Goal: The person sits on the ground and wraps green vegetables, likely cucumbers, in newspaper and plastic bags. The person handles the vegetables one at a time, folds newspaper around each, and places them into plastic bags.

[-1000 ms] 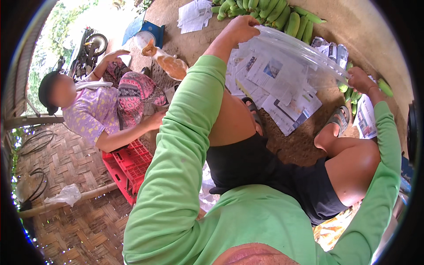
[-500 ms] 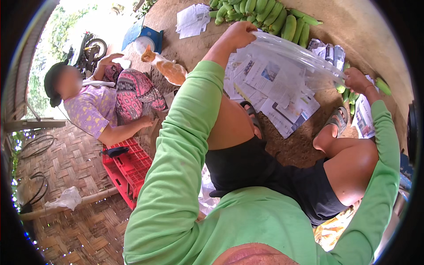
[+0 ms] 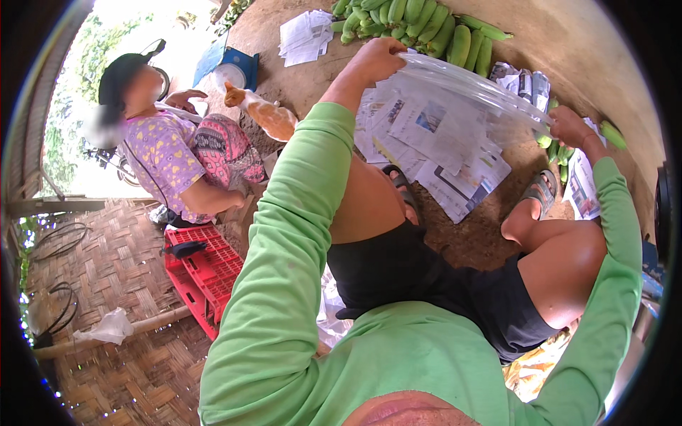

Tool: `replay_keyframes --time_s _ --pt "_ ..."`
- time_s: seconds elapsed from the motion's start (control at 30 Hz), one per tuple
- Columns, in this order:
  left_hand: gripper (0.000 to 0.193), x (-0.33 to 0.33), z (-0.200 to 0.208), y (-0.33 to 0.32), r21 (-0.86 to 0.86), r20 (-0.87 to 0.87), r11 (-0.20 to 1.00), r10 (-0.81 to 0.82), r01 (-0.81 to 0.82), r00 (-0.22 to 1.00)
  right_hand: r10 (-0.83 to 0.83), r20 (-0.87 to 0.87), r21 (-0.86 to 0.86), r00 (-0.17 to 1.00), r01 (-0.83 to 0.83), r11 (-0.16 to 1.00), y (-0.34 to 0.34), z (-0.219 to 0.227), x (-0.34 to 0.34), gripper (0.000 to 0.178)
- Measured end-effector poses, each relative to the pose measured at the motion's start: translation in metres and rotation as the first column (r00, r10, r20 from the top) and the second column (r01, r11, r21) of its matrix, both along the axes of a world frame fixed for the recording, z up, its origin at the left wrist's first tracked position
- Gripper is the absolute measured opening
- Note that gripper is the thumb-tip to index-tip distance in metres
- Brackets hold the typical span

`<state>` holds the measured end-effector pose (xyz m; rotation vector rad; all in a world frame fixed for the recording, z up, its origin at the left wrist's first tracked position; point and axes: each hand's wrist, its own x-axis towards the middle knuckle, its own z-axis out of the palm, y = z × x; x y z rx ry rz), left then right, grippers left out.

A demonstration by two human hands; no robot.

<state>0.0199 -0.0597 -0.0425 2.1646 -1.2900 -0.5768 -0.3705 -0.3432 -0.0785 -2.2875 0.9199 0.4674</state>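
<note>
A clear plastic bag [image 3: 474, 79] is stretched between my two hands, its gathered edge pulled into a long, slanting band. My left hand [image 3: 376, 59] pinches the upper left end of it. At the lower right end, my right hand [image 3: 571, 128] grips the other side. The rest of the bag hangs thin and see-through over printed paper sheets [image 3: 462, 188] spread on the ground. Just beyond lies a pile of long green cucumber-like vegetables [image 3: 433, 25], with a few more beside my right hand.
A person [image 3: 160, 156] in a purple patterned shirt sits at the left. Near them are an orange-and-white cat [image 3: 266, 117], a blue dial scale [image 3: 238, 67] and a red plastic crate [image 3: 206, 266]. Rolled papers [image 3: 526, 85] lie by the wall, and loose white papers [image 3: 305, 37] at the back.
My hands keep the bag stretched, nearly unmoved. The person at the left has shifted to the right and turned their head away; their raised hand has lowered slightly.
</note>
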Motion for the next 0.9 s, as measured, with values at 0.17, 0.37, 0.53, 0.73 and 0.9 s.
replay_keyframes --time_s 0.17,0.37,0.53,0.73,0.9 --pt "0.039 -0.010 0.014 0.002 0.031 -0.072 0.999 0.043 -0.041 0.996 0.017 -0.030 0.003 0.999 -0.017 1.000 0.002 0.005 0.002 0.027" --pt "0.041 -0.009 0.013 0.006 0.066 -0.121 0.997 0.039 -0.031 0.992 0.010 -0.021 -0.023 1.000 -0.010 1.000 -0.001 0.001 0.001 0.024" --pt "0.041 -0.019 0.022 0.007 0.083 -0.173 0.995 0.070 -0.057 0.982 0.015 -0.077 -0.023 0.997 -0.016 1.000 0.001 0.005 0.006 0.025" --pt "0.043 -0.018 0.020 0.008 0.266 -0.225 0.964 0.084 -0.022 0.971 0.021 -0.053 -0.047 0.998 -0.024 0.999 0.008 0.011 0.004 0.025" --pt "0.047 -0.014 0.015 0.008 0.369 -0.209 0.928 0.023 0.057 0.978 0.065 -0.106 -0.069 0.992 -0.073 0.995 0.004 0.011 0.006 0.027"
